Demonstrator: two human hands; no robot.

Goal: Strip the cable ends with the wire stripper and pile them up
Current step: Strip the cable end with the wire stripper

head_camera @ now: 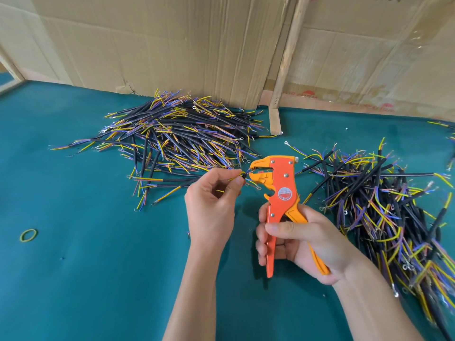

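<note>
My right hand (299,239) grips the handles of an orange and yellow wire stripper (278,190), held upright with its jaws pointing left. My left hand (213,195) pinches a short black cable (242,175) between thumb and forefinger. The cable's coloured inner wires sit in the stripper's jaws. A large pile of black cables (177,134) with yellow, blue and brown ends lies behind my left hand. A second pile of cables (384,207) spreads out to the right of my right hand.
Everything lies on a teal table cover (86,267). A yellow-green rubber band (28,235) lies at the left. Cardboard sheets (172,45) and a wooden post (283,77) stand along the back edge. A few more cables (451,139) show at the far right edge.
</note>
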